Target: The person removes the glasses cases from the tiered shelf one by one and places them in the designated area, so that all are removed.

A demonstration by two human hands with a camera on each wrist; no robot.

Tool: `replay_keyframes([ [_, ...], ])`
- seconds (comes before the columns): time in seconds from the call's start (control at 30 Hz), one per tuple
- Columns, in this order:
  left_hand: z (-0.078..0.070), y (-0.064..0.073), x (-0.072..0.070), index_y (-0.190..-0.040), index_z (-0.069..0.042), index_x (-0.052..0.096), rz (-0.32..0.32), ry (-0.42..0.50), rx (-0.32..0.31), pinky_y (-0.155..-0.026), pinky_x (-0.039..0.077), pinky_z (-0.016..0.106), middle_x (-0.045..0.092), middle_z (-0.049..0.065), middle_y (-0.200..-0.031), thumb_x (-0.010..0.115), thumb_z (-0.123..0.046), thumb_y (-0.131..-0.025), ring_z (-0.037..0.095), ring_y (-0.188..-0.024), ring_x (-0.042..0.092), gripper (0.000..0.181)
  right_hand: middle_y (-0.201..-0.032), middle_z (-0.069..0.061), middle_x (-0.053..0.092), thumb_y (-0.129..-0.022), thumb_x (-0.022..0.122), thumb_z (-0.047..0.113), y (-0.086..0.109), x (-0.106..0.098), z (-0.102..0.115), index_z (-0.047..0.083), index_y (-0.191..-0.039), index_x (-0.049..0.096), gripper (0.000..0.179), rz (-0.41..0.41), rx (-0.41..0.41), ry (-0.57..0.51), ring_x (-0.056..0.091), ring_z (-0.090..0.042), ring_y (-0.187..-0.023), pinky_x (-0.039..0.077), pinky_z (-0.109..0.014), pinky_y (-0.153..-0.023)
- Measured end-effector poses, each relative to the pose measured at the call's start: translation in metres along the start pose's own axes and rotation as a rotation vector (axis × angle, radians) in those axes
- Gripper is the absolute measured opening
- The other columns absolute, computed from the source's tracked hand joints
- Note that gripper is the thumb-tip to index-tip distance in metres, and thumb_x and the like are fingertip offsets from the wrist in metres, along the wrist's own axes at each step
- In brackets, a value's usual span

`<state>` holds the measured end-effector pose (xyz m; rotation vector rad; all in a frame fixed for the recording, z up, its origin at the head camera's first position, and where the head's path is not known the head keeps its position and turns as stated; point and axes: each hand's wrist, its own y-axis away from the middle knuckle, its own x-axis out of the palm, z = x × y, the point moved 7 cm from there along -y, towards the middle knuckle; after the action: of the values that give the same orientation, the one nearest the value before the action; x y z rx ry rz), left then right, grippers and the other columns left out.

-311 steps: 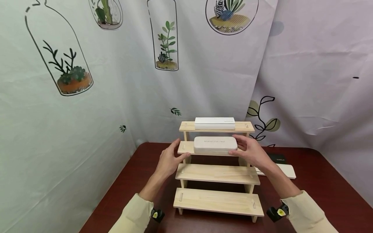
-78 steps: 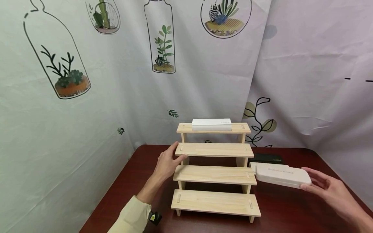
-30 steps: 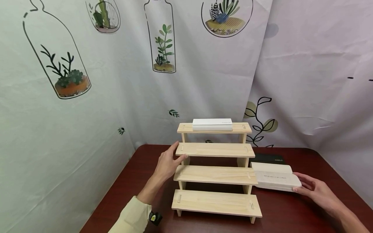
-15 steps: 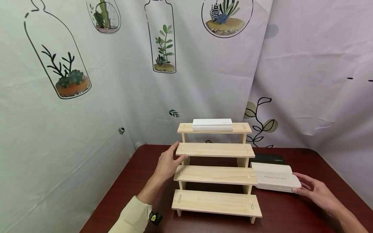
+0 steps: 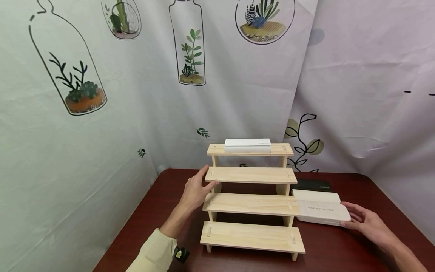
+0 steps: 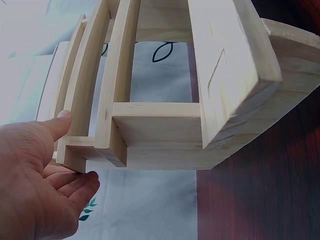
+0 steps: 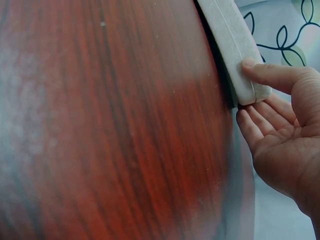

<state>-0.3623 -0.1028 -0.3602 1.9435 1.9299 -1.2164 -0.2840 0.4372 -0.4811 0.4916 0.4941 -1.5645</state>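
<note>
A white glasses case point(image 5: 321, 214) with rounded corners and grey lettering lies on the table just right of a four-step wooden display rack point(image 5: 251, 204). My right hand point(image 5: 370, 226) holds its right end. In the right wrist view, the thumb of the right hand point(image 7: 290, 135) presses on one side of the glasses case point(image 7: 232, 50) and the fingers curl at its end. My left hand point(image 5: 194, 192) pinches the left end of the rack's second-highest shelf. The left wrist view has the left hand point(image 6: 35, 185) with its thumb on one face and fingers across the other.
On the rack's top shelf sits a white oblong box point(image 5: 247, 147). Another flat white case point(image 5: 316, 195) lies directly behind the glasses case, with a black box point(image 5: 310, 184) farther back. A patterned curtain point(image 5: 238, 105) hangs behind the dark red table point(image 5: 149, 226).
The glasses case has gone from the second-highest shelf, through the air rightward, down onto the table in my right hand. Over the last second it has barely shifted. My left hand stays at the shelf.
</note>
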Motion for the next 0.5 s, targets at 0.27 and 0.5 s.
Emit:
replay_keyframes([
  [0.27,0.0007,-0.0002,-0.0001,-0.16,0.0,0.043,0.003,0.01,-0.002,-0.111,0.046,0.058,0.054,0.022,-0.155,0.08,-0.029,-0.098,0.038,-0.144,0.05,0.078,-0.153,-0.047,0.035,-0.094,0.084,0.017,-0.0001,0.0015,0.001,-0.018,-0.156,0.03,0.09,0.014,0.001,-0.013,0.046,0.025,-0.098,0.056,-0.016,-0.081],
  [0.5,0.0011,0.0003,0.0006,-0.16,0.0,0.043,0.002,0.014,-0.002,-0.112,0.045,0.058,0.053,0.021,-0.156,0.079,-0.029,-0.099,0.037,-0.145,0.049,0.077,-0.154,-0.047,0.035,-0.094,0.083,0.014,0.0028,0.0019,0.0027,-0.018,-0.155,0.033,0.085,0.001,-0.029,-0.017,0.046,0.025,-0.1,0.055,-0.015,-0.082],
])
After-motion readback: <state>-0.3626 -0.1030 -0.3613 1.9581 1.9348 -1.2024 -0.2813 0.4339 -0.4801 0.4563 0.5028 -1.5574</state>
